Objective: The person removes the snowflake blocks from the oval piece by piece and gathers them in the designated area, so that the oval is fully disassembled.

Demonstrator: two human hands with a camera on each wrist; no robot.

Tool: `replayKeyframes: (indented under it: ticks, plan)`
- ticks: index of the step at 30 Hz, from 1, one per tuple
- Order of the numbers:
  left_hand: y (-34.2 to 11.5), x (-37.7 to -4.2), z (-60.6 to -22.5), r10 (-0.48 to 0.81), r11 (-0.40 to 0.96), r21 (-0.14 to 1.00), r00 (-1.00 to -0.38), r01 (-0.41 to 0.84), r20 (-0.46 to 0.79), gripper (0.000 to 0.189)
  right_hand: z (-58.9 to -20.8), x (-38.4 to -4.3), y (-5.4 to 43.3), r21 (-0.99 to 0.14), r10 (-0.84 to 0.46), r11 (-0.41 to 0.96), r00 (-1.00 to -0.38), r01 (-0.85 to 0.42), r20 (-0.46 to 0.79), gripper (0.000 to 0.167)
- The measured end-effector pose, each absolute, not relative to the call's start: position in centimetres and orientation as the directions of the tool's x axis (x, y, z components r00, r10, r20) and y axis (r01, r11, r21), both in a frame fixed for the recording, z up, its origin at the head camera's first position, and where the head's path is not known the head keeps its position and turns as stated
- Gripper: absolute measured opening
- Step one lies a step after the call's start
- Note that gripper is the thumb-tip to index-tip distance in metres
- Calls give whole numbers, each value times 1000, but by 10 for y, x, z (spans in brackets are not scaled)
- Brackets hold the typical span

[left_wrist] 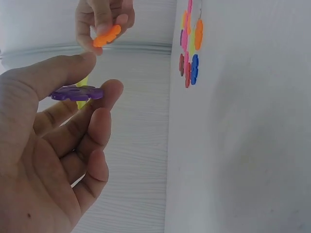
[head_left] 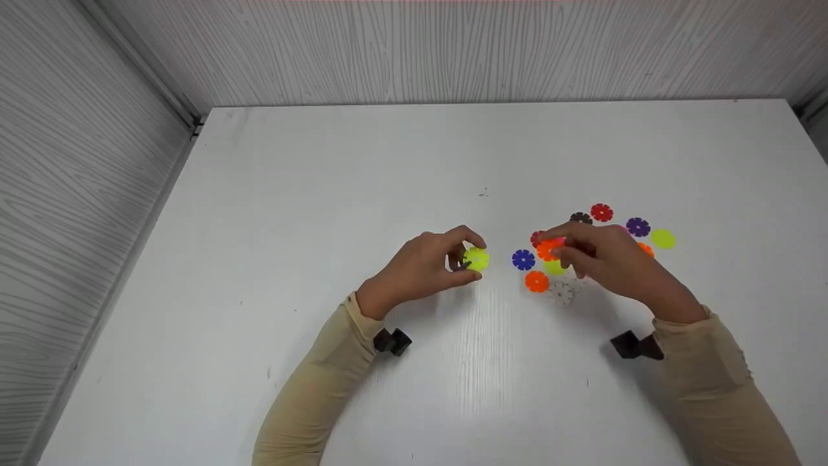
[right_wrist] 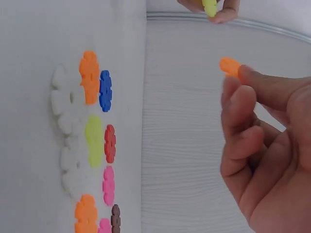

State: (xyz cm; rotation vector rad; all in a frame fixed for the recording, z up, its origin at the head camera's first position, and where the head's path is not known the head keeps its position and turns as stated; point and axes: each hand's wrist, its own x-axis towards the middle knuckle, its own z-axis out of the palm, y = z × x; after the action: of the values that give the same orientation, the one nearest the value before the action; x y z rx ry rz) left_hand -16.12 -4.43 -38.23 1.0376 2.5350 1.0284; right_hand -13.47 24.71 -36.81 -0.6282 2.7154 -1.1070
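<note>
My left hand (head_left: pixel 427 265) pinches a purple notched disc (left_wrist: pixel 77 92) between thumb and fingertips. A yellow notched disc (head_left: pixel 477 259) stands crosswise against the purple one, and the two look slotted together. To the right, my right hand (head_left: pixel 605 259) holds an orange notched disc (right_wrist: pixel 229 65) by its edge between thumb and forefinger, raised over the scattered discs. A gap separates the orange disc from the yellow one. Below the right hand lie a blue disc (head_left: pixel 523 259), another orange disc (head_left: pixel 537 281) and a white disc (head_left: pixel 561 294).
More discs lie flat on the white table (head_left: pixel 259 226), partly hidden by the right hand: a red one (head_left: pixel 601 212), a purple one (head_left: pixel 638 227), a yellow one (head_left: pixel 663 239) and a brown one (head_left: pixel 581 219). A wood-grain panel (head_left: pixel 420 52) borders the back.
</note>
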Motion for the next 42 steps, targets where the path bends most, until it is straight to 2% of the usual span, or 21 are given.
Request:
replayKeyframes:
  ticks: [7, 16, 26, 42]
  plan:
    - [-48, -166, -387, 676, 536, 675, -737, 507, 16, 38, -363, -140, 267, -632, -466, 728, -868, -265, -173, 26]
    - [-49, -166, -385, 663, 572, 673, -747, 469, -43, 37, -360, -143, 281, -582, -394, 811, -790, -58, -470, 28]
    - [-49, -168, -387, 666, 578, 673, -743, 462, -62, 37, -363, -146, 291, -541, -355, 841, -748, 6, -561, 30]
    - [-48, -168, -390, 671, 582, 669, -737, 461, -77, 37, -377, -153, 305, -505, -348, 863, -690, 29, -635, 33]
